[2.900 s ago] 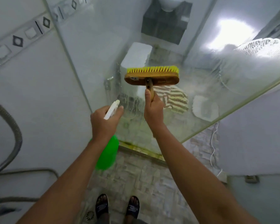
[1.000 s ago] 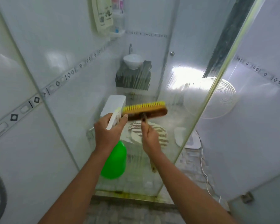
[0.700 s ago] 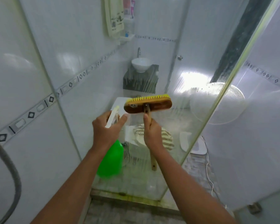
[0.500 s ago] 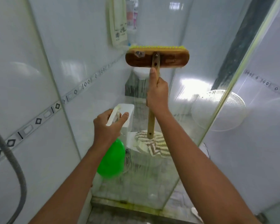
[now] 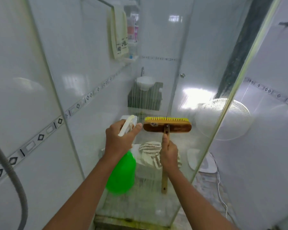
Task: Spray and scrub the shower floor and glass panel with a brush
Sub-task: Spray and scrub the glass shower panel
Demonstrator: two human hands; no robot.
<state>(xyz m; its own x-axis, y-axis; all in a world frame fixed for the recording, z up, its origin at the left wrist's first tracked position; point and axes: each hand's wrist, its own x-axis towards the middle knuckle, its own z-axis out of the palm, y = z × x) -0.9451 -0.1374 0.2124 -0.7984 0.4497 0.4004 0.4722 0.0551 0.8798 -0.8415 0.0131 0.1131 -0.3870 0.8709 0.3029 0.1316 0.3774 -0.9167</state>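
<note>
My right hand (image 5: 169,154) grips the wooden handle of a scrub brush (image 5: 167,125) just below its head. The brush head has yellow bristles that point at the glass panel (image 5: 156,47) at mid height. My left hand (image 5: 119,138) holds a green spray bottle (image 5: 121,174) by its white trigger head, with the nozzle beside the brush and aimed at the glass. Streaks of liquid run down the lower glass. The shower floor is mostly out of view below.
A grey shower hose (image 5: 12,176) hangs at the left against the white tiled wall. Through the glass I see a toilet (image 5: 150,156), a small sink (image 5: 145,82), a hanging towel (image 5: 119,34) and a white fan (image 5: 231,118). A white cable (image 5: 220,185) lies on the floor at right.
The brush has come down from high on the glass to mid height, level with the spray nozzle. My left hand with the bottle has stayed nearly in place.
</note>
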